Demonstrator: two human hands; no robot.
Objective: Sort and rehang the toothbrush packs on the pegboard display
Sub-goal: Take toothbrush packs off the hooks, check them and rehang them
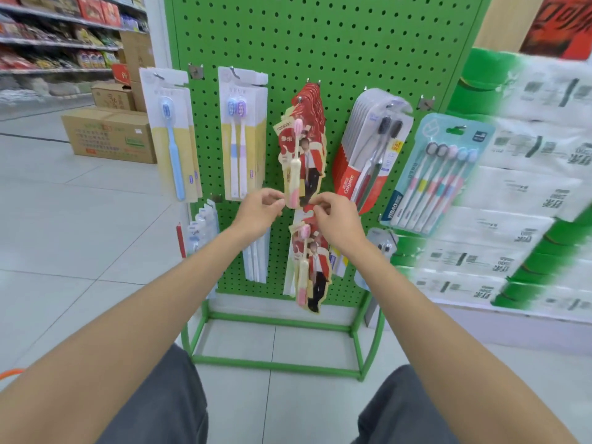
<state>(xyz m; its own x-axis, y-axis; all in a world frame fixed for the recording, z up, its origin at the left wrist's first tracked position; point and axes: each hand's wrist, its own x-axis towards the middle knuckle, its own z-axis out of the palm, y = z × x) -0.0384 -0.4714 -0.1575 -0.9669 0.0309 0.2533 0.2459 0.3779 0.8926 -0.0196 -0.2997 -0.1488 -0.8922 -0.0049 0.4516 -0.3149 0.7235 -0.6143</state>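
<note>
A green pegboard (320,43) carries several rows of toothbrush packs. In the middle hangs a stack of red packs with a pink brush (302,155). My left hand (259,209) pinches the lower left edge of that stack. My right hand (336,219) pinches its lower right edge, just above a second red pack (312,270) hanging lower down. Left of the stack hang a blue single-brush pack (173,136) and a two-brush pack (242,136). To the right hang Colgate packs (368,149) and a five-brush pack (439,174).
Bare hooks (196,71) sit at the upper row. More small packs (200,229) hang low on the left. Stacked tissue packs (528,187) stand to the right. Cardboard boxes (109,136) rest on the tiled floor at left, before store shelves (57,36).
</note>
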